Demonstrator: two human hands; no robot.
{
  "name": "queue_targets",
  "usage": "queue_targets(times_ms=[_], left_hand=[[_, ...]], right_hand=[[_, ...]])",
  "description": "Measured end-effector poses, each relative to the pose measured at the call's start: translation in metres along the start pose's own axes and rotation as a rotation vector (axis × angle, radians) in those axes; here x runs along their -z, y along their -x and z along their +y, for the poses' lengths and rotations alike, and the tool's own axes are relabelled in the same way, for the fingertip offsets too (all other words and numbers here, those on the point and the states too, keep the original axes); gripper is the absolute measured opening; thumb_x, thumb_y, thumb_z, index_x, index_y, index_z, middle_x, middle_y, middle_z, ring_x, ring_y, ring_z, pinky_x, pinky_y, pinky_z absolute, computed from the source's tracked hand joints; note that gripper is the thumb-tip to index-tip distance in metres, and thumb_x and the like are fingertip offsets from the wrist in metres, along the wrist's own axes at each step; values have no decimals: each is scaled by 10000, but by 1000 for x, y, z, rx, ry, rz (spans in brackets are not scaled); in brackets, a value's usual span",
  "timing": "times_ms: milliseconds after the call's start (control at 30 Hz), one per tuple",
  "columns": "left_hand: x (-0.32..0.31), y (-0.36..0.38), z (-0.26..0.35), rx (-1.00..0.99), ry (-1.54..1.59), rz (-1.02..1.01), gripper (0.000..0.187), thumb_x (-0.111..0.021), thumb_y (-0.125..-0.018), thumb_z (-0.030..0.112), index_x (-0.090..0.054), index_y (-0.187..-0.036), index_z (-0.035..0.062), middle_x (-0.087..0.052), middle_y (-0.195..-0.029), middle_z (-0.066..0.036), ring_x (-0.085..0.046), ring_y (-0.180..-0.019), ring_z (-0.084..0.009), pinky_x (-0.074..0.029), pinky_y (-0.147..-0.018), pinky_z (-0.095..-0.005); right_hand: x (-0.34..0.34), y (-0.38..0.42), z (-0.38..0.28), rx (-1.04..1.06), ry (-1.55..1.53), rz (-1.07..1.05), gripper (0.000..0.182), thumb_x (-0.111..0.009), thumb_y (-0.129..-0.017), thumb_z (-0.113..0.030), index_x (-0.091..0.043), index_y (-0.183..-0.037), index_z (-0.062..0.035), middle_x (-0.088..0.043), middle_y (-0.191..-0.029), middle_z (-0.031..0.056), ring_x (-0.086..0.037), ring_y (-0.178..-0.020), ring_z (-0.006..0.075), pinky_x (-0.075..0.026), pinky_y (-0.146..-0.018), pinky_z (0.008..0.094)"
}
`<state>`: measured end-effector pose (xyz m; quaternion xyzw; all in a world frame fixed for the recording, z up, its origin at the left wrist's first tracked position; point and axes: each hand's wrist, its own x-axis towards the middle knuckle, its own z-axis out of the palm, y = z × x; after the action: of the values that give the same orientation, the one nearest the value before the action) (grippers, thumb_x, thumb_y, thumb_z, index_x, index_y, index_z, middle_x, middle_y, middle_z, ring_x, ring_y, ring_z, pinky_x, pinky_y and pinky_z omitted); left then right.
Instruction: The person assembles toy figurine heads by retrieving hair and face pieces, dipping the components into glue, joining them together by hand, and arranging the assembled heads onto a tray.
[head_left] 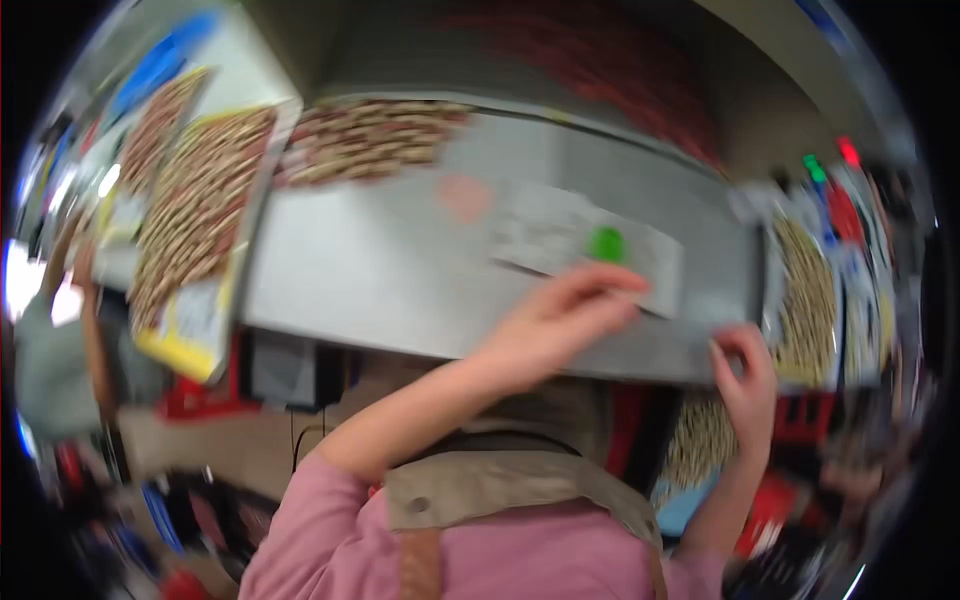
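Observation:
My left hand (570, 318) reaches over the front of the work surface, its thumb and fingers drawn together. Anything between them is too blurred to make out. Just beyond its fingertips lies a pale, flat block (655, 262) with faint markings, and a round bright green piece (607, 244) sits on it. My right hand (746, 368) is at the right front edge of the surface, fingers curled toward the thumb. What it pinches, if anything, cannot be seen. A small pinkish patch (465, 197) lies left of the block.
Rows of small tan and reddish pieces (375, 138) lie at the back left. More fill a yellow-edged tray (222, 335) at left. Pale pieces fill a bin (805, 300) at right, and others lie below the edge (700, 440). Another person's arm (90, 320) shows far left.

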<state>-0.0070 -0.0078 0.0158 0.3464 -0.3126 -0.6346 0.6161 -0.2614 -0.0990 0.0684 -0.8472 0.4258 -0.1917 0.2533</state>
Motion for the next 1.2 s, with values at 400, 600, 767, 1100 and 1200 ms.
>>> queue_targets(times_ms=[400,600,767,1100,1200], left_hand=[[0,-2,-12,44,277,24,252,-543,-960,145,-538,-1201,72,-548,-1114,-65,-531,-888,-110,-448,-792,-257],[5,2,-11,-2,356,38,273,-519,-975,164,-516,-1235,78,-516,-1113,-53,-498,-879,-104,-443,-788,-255],[8,4,-12,-17,491,85,305,-512,-981,174,-491,-1274,88,-506,-1089,-53,-470,-880,-102,-442,-793,-255],[12,5,-7,60,568,100,326,-502,-992,201,-481,-1289,71,-541,-1148,-84,-541,-892,-113,-466,-814,-262],[8,5,-4,66,528,117,323,-504,-992,211,-486,-1283,72,-549,-1160,-77,-548,-896,-109,-470,-818,-264]], right_hand=[[-5,-23,24,125,82,-19,180,-615,-856,-54,-645,-1032,-29,-613,-950,121,-606,-853,294,-485,-749,349],[-10,-25,19,15,61,-7,197,-648,-842,-75,-643,-1034,-33,-606,-953,110,-612,-840,267,-489,-733,337],[-8,-26,16,2,85,-45,218,-659,-835,-72,-634,-1047,-31,-594,-961,100,-619,-840,237,-497,-735,320],[-10,-31,7,-41,179,-55,207,-662,-826,-52,-591,-1011,7,-600,-891,117,-616,-787,229,-487,-706,327],[-11,-34,6,-44,168,-62,178,-645,-835,-39,-592,-998,8,-599,-893,118,-613,-785,226,-484,-703,323]])
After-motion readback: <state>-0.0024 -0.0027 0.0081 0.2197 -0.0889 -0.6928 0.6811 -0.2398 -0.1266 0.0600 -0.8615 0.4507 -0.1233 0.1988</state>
